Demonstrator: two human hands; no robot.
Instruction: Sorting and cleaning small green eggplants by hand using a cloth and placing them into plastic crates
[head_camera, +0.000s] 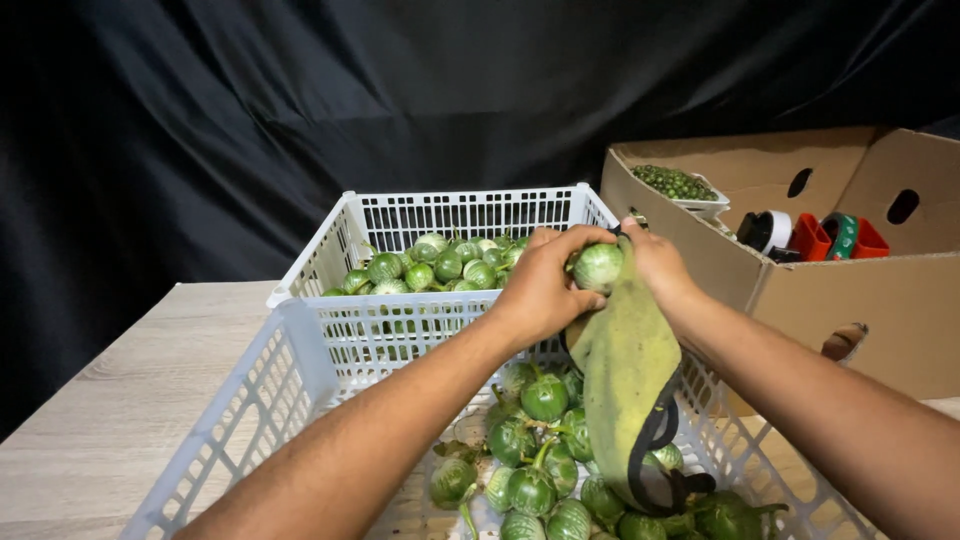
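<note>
My left hand (540, 285) and my right hand (655, 262) meet above the near white basket (260, 390). Between them they hold one small round green eggplant (598, 266). From my right hand a yellow-green cloth (625, 380) with a black strap hangs down against the eggplant. Below the hands, several green eggplants (540, 460) lie in the near basket. The far white basket (470, 215) behind it holds several more round green eggplants (440, 265).
An open cardboard box (830, 290) stands at the right, with a white tray of small green berries (675, 183), a tape roll (770, 230) and red dispensers (830, 238) inside. Light wooden tabletop (110, 400) lies at the left. A black curtain hangs behind.
</note>
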